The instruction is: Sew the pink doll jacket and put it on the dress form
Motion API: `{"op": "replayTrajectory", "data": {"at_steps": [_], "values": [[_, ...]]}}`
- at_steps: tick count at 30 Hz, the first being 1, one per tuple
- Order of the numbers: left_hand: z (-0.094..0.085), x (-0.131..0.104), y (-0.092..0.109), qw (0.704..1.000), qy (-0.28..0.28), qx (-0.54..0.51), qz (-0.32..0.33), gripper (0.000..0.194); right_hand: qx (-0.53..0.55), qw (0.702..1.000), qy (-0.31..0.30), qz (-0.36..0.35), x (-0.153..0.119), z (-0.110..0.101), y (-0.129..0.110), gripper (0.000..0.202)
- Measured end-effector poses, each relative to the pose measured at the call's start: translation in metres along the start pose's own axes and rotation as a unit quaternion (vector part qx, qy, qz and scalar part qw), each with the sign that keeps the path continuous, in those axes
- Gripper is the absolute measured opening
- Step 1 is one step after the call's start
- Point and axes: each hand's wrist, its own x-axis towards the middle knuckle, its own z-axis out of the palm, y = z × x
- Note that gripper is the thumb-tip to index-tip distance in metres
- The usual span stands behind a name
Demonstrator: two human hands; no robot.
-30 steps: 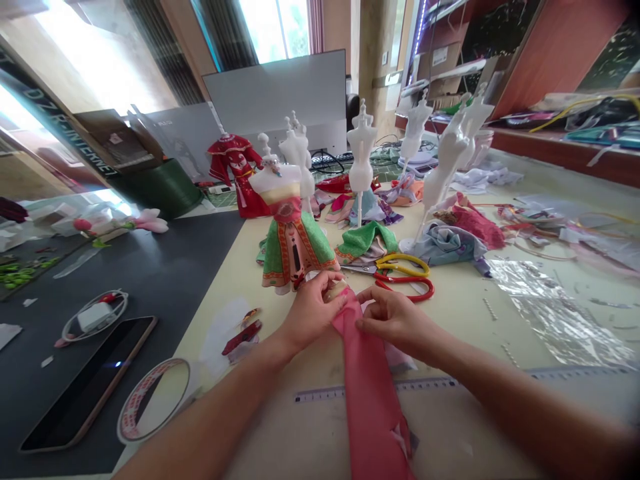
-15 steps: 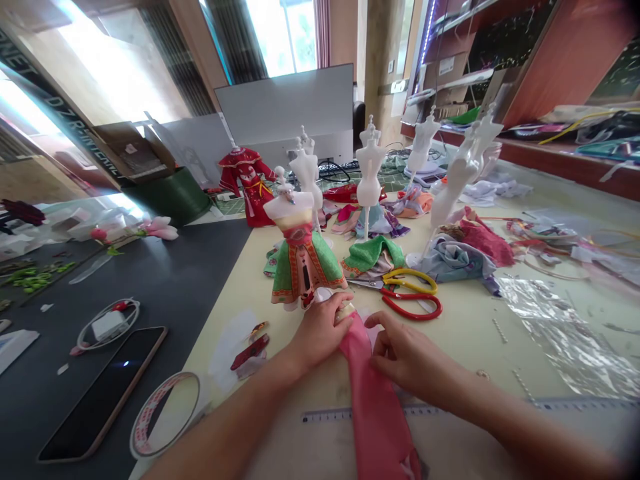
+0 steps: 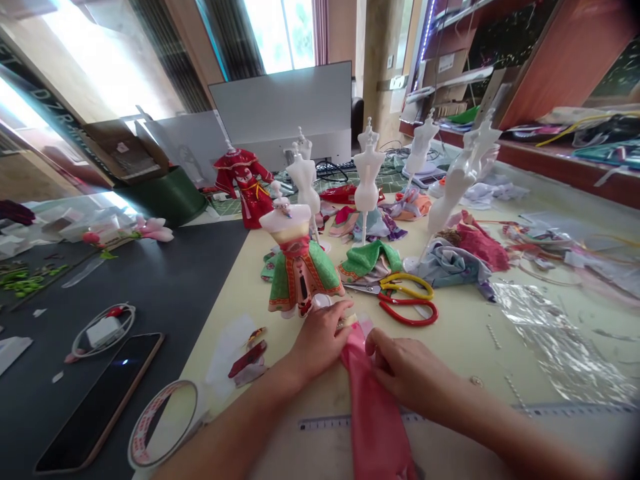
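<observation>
A length of pink satin fabric (image 3: 377, 413) runs from between my hands down to the bottom edge of the view. My left hand (image 3: 317, 340) is closed round its narrow upper end, where a cream band (image 3: 350, 321) and a white rounded piece (image 3: 323, 301) show; the rest of what lies under the palm is hidden. At the fabric's right edge, my right hand (image 3: 407, 363) is curled, thumb and forefinger pinched on the cloth. Just beyond stands a small white dress form in a green and pink dress (image 3: 305, 267). Scissors (image 3: 407, 298) with red and yellow handles lie right of it.
Several white dress forms (image 3: 367, 177) stand behind, with fabric scraps (image 3: 373, 257) around them. A ruler (image 3: 325, 423) passes under the pink fabric. At left are a tape roll (image 3: 163, 425) and a phone (image 3: 103, 400); clear plastic film (image 3: 560, 347) lies at right.
My right hand has shifted slightly, its fingers now more tightly curled at the fabric's edge. My left hand keeps its hold. The whole view has moved a little.
</observation>
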Motion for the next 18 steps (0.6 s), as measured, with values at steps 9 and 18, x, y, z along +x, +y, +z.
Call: {"op": "replayTrajectory", "data": {"at_steps": [9, 18], "values": [[0.010, 0.000, -0.006, 0.996, 0.019, 0.075, 0.039, 0.038, -0.039, 0.999, 0.002, -0.005, 0.002, 0.000, 0.002, 0.021], [0.017, 0.000, -0.011, 0.985, 0.067, 0.140, 0.072, 0.033, -0.023, 1.000, 0.013, -0.015, 0.001, 0.001, 0.002, 0.026]]}}
